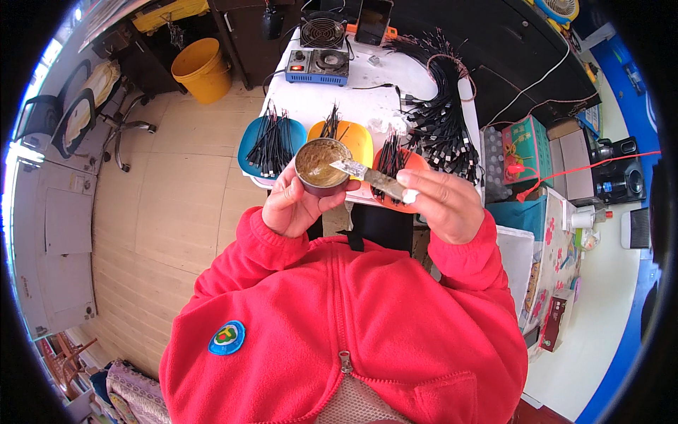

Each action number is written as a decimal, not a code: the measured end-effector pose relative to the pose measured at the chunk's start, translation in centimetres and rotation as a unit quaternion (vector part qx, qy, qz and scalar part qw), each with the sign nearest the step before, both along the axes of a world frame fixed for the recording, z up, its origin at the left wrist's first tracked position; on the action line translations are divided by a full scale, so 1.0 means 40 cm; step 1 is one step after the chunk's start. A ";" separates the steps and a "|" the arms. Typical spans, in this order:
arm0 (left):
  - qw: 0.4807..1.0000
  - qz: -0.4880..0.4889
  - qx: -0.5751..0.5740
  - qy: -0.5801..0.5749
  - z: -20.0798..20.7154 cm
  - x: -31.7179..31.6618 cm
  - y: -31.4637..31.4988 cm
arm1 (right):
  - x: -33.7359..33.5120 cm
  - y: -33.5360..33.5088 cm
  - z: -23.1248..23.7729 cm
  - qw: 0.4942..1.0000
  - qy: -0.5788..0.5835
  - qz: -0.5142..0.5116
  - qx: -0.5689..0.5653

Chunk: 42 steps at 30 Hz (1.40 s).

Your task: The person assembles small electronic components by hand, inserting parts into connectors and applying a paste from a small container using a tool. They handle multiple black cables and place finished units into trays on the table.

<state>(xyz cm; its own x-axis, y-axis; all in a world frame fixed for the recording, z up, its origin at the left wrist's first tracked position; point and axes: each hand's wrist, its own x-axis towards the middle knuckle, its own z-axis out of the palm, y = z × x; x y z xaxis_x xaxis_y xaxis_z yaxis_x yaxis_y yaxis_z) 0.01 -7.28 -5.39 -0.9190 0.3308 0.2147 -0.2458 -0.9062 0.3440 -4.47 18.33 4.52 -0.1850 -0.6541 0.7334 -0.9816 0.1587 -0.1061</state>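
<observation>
Left hand (pixel 288 208): some fingers hidden under tin (pixel 323 189). Tin blocks part of yellow tray (pixel 363 145); scraper (pixel 381 183) and right hand (pixel 450 205) cover part of orange tray (pixel 417 161). White bit (pixel 410 196) at right fingertips too small to identify. Scraper tip seems to touch brown paste (pixel 321 159), contact unclear. Yellow fan (pixel 561 7) cut off, top edge.

I am holding my arms (pixel 240 258) bent in front of my torso (pixel 339 304). My left hand (pixel 295 201) is cupping firmly, its thumb pressing along 1 side, its fingers (pixel 333 203) curling beneath. Near it but apart, my right hand (pixel 450 205) is pinching between thumb and fingers, its back facing my eyes, its fingertips pointing toward my left
</observation>
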 end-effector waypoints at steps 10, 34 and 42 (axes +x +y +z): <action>0.998 0.032 -0.024 0.046 0.001 -0.003 -0.003 | 0.004 0.031 -0.001 0.993 0.073 -0.077 0.041; 0.974 -0.095 0.206 -0.015 -0.009 -0.011 0.006 | 0.048 -0.053 -0.098 0.831 -0.443 -0.094 -0.323; 0.992 -0.028 0.116 -0.036 -0.019 -0.024 0.006 | 0.123 -0.051 -0.052 0.957 -0.246 -0.116 -0.097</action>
<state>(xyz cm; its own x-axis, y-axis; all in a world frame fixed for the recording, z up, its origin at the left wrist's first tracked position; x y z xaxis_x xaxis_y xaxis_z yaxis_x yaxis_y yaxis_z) -0.95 -7.04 -6.16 -0.9163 0.3311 0.2251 -0.3146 -0.9432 0.1065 0.44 16.27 2.46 -0.6630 -0.4138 0.6239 -0.7460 0.2962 -0.5964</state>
